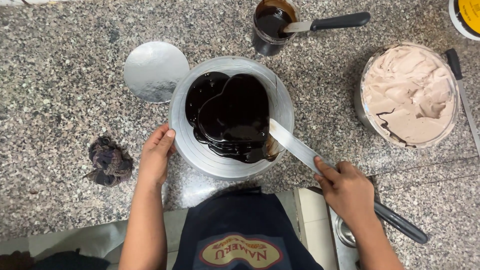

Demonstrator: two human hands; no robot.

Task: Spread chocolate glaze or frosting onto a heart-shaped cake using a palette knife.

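Left hand [156, 156] lies flat against the turntable [200, 150] rim; right hand [348, 190] grips the palette knife [295, 145], seemingly touching the heart cake [235, 112].

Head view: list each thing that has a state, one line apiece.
Heart-shaped cake: coated in dark glaze, pooling on the turntable.
Palette knife: blade against cake's side.
Right hand: gripping the knife.
Left hand: on turntable rim.
Jar: open, spatula inside.
Cream tub: open, full.

Heart-shaped glossy chocolate cake [235, 112] on turntable [200, 150], palette knife [295, 145] touching its side
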